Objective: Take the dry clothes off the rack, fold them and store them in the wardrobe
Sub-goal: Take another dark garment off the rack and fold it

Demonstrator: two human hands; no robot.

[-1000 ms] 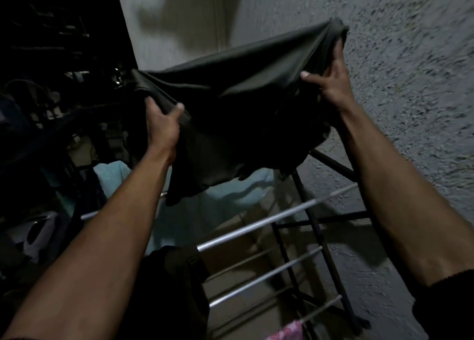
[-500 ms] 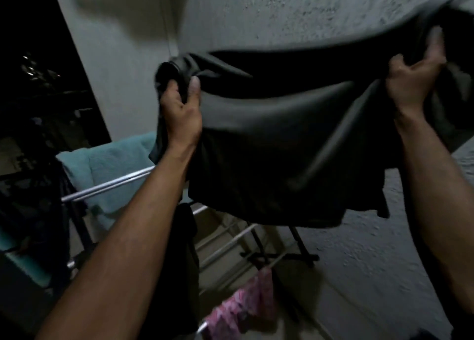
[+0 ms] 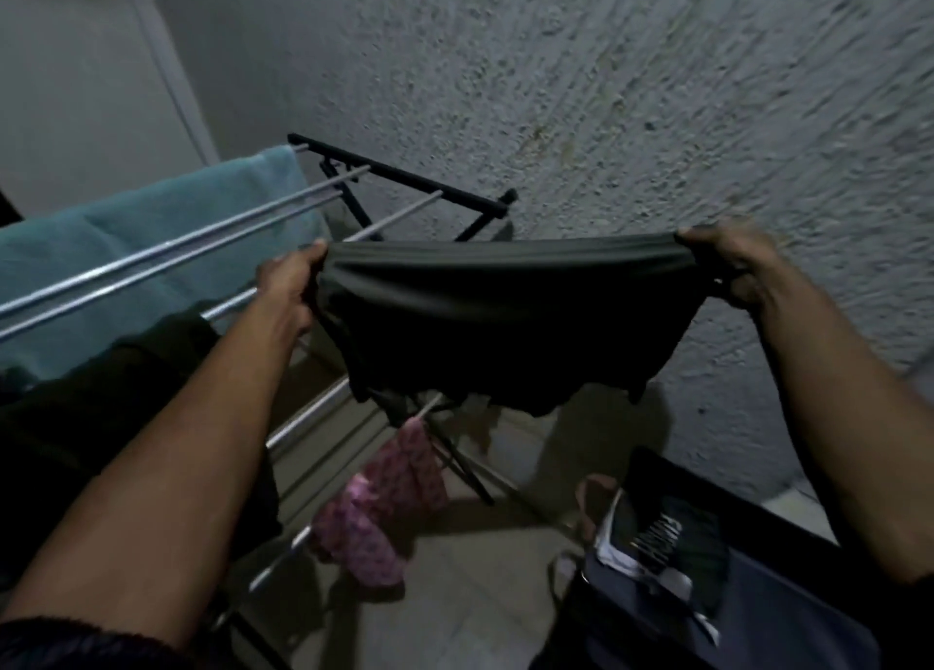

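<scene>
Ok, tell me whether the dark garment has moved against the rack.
Yes. The dark garment has dropped from above the rack to beside its rails, nearer the floor.

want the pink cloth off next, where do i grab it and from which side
Grip the pink cloth at its top fold, where it drapes over the low rack rail, and lift upward. Come from above on the right, the open floor side; to the left, higher rails and hanging clothes crowd it. Both hands, left hand and right hand, hold the dark garment, so free one first.

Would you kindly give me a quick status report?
Both hands, left and right, grip the dark garment, stretched, clear of the drying rack. Nothing blocking.
</scene>
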